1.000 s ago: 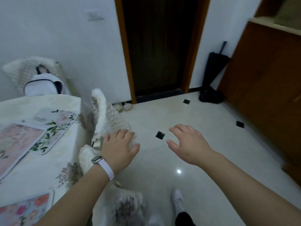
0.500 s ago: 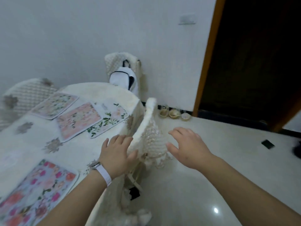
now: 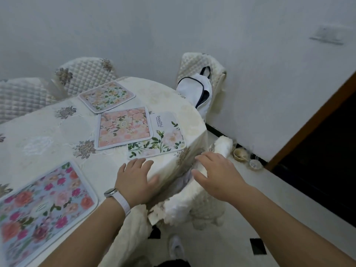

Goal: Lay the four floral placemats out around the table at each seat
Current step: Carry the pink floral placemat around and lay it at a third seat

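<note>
Four floral placemats lie on the cream tablecloth point(image 3: 38, 135). A blue one with red and pink roses point(image 3: 40, 212) sits at the near left edge. A pink one point(image 3: 124, 128) overlaps a white one with green leaves point(image 3: 163, 139) near the right edge. A pale one point(image 3: 107, 96) lies further back by a chair. My left hand point(image 3: 134, 180) hovers open over the table's edge, just below the white mat. My right hand point(image 3: 217, 174) is open above a fluffy white chair back point(image 3: 192, 201).
Quilted chairs point(image 3: 84, 74) stand at the far side. Another chair point(image 3: 204, 68) at the right holds a white bag point(image 3: 196, 89). Small bowls point(image 3: 240, 154) sit on the floor by the wall. A dark doorway point(image 3: 317, 151) is at the right.
The view has swung left from the doorway and floor onto the table. Both hands stayed open and now hover at the table's edge near the white mat.
</note>
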Tool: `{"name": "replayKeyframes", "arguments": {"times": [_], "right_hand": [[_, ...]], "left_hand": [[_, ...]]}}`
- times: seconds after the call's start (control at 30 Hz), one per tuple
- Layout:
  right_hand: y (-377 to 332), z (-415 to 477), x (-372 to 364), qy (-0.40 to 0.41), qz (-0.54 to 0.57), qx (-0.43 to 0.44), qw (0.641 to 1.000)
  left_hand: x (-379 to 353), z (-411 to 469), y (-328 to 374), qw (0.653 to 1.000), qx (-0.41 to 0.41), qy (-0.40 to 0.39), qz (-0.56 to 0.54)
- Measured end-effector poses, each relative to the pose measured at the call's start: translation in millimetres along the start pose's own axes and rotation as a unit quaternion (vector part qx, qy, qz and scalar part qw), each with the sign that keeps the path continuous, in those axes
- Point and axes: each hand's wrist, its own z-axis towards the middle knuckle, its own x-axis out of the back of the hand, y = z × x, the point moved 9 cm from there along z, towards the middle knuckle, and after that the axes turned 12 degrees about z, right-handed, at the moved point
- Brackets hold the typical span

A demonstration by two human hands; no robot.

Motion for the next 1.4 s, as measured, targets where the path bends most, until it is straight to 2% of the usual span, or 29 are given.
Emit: {"name": "replayKeyframes", "arguments": {"times": [0.3,0.5,0.73,0.9,1.07,1.27,1.4], "right_hand": [[13,115,1,-0.03,0.01,0.048,0.998],[17,192,-41,-0.105,0.008,0.099,0.989],[24,268,-106,-0.213,0.034,0.125,0.968],[32,316,-151,-0.274,0.064,0.089,0.955],[31,354,-198,-0.317,0.154,-0.005,0.936],[27,382,-246,-0.306,0.237,-0.1,0.917],[31,398,-260,-0.237,0.257,-0.166,0.922]], "left_hand": [[-19,84,-29,0.999,0.048,-0.022,-0.009],[-29,115,-66,0.992,0.121,-0.039,0.003],[-62,138,-108,0.968,0.216,-0.124,0.006],[-87,152,-148,0.948,0.261,-0.18,0.033],[-117,168,-199,0.931,0.295,-0.214,0.013],[-152,191,-248,0.913,0.342,-0.219,-0.042],[-170,200,-270,0.904,0.372,-0.194,-0.083]]}}
